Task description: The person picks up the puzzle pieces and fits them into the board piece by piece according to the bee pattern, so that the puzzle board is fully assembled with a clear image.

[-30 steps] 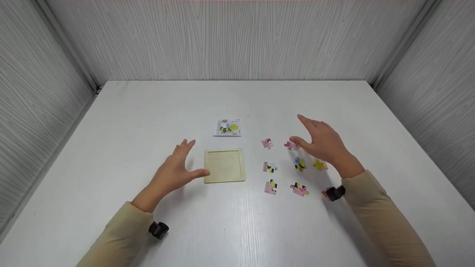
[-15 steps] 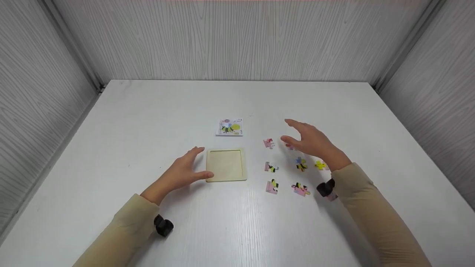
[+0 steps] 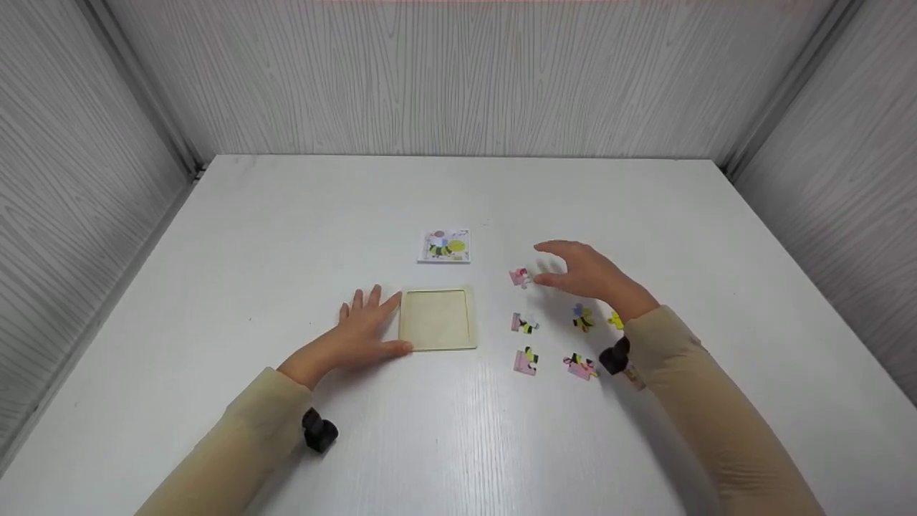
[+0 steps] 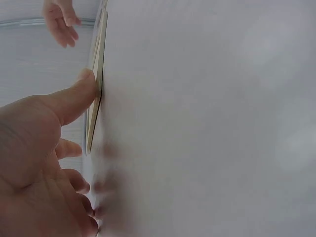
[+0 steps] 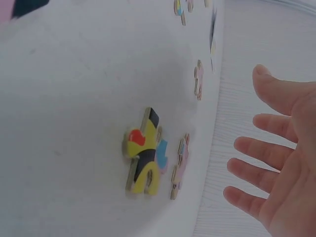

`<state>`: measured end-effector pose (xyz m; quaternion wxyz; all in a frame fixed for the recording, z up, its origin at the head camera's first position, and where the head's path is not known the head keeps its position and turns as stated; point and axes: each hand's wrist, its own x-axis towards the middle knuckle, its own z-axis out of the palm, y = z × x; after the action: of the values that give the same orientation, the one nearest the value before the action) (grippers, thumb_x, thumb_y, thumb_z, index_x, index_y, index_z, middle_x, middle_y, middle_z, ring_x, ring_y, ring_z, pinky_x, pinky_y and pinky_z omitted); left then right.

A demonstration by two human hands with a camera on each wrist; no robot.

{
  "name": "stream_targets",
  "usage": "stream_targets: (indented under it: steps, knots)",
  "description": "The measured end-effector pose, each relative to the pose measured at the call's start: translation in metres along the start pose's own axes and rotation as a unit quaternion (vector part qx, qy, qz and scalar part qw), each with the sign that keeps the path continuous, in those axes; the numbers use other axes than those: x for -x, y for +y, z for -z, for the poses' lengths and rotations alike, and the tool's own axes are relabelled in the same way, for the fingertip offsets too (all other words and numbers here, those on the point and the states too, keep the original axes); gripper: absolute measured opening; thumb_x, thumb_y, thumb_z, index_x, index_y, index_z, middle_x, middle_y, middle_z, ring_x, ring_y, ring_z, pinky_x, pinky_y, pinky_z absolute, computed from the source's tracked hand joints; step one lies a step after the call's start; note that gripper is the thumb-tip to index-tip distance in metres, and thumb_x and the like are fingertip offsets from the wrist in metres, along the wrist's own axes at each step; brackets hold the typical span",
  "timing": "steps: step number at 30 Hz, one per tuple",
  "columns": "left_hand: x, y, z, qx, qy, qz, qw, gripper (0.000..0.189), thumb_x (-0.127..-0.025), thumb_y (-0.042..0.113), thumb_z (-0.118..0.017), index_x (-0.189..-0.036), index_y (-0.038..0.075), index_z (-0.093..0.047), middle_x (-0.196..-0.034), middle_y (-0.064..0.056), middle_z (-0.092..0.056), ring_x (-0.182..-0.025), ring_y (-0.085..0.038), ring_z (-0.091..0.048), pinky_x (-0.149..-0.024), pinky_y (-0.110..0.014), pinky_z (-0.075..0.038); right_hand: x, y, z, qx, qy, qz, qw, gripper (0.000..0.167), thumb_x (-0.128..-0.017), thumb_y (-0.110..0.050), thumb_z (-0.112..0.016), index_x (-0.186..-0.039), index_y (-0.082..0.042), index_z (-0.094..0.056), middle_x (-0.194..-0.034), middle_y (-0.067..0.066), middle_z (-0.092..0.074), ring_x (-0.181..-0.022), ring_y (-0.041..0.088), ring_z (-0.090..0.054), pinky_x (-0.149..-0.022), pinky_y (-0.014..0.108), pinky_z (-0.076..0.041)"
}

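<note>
the left hand point(image 3: 358, 337) lies at the left side of the square wooden puzzle tray point(image 3: 437, 320), fingers spread and thumb touching its near left corner, gripping nothing. the tray sits flat on the white table point(image 3: 236, 244), nearer the person than the bee picture card point(image 3: 444, 246). the right hand point(image 3: 589, 274) hangs above the table, thumb and fingers well parted and holding nothing, thumb tip just beside the pink puzzle piece point(image 3: 519, 277). a bee-striped piece point(image 3: 582, 318) lies nearby; the right sleeve point(image 3: 702, 394) partly hides a yellow piece point(image 3: 615, 320).
</note>
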<state>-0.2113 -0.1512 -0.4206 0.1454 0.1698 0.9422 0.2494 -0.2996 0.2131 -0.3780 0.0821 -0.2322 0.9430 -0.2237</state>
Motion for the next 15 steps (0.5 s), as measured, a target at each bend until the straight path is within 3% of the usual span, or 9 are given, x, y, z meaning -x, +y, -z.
stream_targets:
  steps: [15]
  knots:
    - [0.003, -0.003, -0.001, -0.017, -0.031, -0.005, 0.9994, 0.087, -0.088, 0.055, -0.052, -0.150, 0.012, -0.008, -0.151, -0.025, 0.012, -0.134, -0.043, 0.020, -0.103, -0.059, 0.011, -0.023, 0.010, -0.013, -0.068, -0.026, -0.035, 0.9967, 0.050, -0.085, -0.027, -0.068, -0.130, -0.013, -0.055, -0.142, 0.008, -0.042, -0.134, 0.029, -0.028, -0.106, 0.049, -0.023]
